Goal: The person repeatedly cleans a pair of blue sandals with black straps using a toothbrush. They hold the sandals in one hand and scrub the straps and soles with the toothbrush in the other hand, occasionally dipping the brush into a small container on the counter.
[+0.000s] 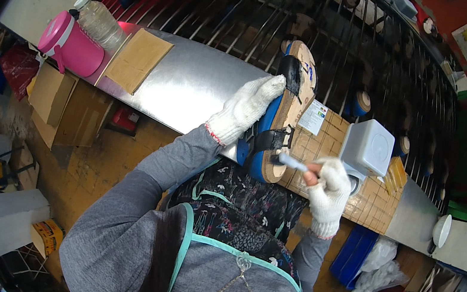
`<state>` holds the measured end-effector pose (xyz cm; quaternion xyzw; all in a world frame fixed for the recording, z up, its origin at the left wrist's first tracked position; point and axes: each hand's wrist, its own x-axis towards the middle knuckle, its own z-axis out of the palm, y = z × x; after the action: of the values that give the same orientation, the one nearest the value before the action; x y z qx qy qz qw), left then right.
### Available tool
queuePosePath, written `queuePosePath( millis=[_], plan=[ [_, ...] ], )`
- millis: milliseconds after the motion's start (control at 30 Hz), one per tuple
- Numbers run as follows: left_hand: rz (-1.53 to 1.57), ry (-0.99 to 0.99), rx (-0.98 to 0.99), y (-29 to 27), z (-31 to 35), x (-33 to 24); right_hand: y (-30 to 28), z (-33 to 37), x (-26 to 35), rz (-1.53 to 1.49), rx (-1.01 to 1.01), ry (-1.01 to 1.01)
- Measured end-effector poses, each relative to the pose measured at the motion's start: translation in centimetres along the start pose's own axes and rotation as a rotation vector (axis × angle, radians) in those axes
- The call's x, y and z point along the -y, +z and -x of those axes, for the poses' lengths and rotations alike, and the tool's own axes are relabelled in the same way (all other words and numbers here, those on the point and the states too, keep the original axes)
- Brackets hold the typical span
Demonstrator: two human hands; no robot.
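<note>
A sandal with black straps sits bottom side up on a blue shoe last, and its tan underside faces me. My left hand, in a white knitted glove, grips it along its left side; the thumb and part of the fingers are hidden behind the last. My right hand wears a similar glove with bare fingertips. It is closed round the pale handle of a small brush, whose head meets the near end of the sandal's underside.
Beyond the metal ledge runs a rack of metal rods carrying more shoes. A white plastic container stands right of the sandal on a patterned board. To the left are a pink jug, a clear bottle and a cardboard piece.
</note>
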<state>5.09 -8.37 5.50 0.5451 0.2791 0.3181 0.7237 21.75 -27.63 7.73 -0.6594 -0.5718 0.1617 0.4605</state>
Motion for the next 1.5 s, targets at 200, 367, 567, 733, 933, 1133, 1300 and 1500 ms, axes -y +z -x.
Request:
queuePosePath(
  millis=[200,367,567,733,933,1133,1300,1500],
  plan=[
    [0.076,-0.019,0.003,0.6,-0.9,-0.5,1.1,-0.6,0.2,0.095,-0.12,0.079],
    [0.104,-0.008,-0.08,0.2,-0.9,-1.3,0.0,2.2,1.8,-0.091,-0.031,0.245],
    [0.129,-0.052,-0.097,0.1,-1.0,-1.3,0.4,2.4,1.8,0.156,-0.11,0.117],
    [0.059,-0.015,-0.126,0.0,-1.0,-0.9,0.9,1.5,2.0,0.238,-0.158,0.056],
    [-0.116,0.024,-0.103,-0.2,-1.0,-0.9,1.1,0.9,2.4,0.442,-0.211,-0.049],
    [-0.057,0.001,-0.061,0.2,-0.9,-1.5,1.0,0.3,1.6,0.334,-0.204,-0.127],
    [-0.014,-0.147,0.023,-0.5,-1.5,-1.3,0.0,0.8,1.2,0.324,-0.097,-0.081],
    [0.138,-0.34,0.071,0.1,-3.0,-0.1,-0.7,0.3,1.0,0.278,-0.055,-0.124]
  ],
)
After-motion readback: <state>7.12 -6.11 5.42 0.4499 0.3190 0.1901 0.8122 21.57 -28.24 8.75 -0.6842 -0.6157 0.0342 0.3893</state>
